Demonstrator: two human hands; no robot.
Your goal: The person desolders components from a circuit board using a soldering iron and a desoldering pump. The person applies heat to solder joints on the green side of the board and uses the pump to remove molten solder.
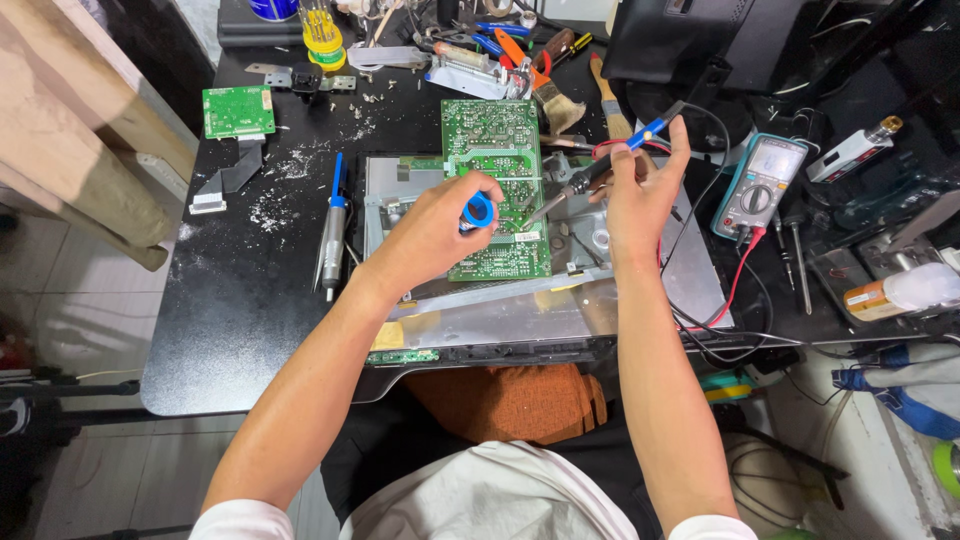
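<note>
A green circuit board (495, 150) lies solder side up on a grey metal chassis (690, 280) at the desk's middle. My left hand (435, 235) rests on the board's lower left and is closed around a small blue round spool (479, 210). My right hand (640, 190) grips a soldering iron (590, 178) with a black and blue handle; its metal tip slants down and left onto the board near the spool. The iron's cord runs up and over my right hand.
A blue and silver desoldering pump (330, 232) lies left of the chassis. A small green board (238, 110) sits far left. A multimeter (760, 185) with red and black leads is at right. Brushes (612, 100), screwdrivers and pliers crowd the back edge.
</note>
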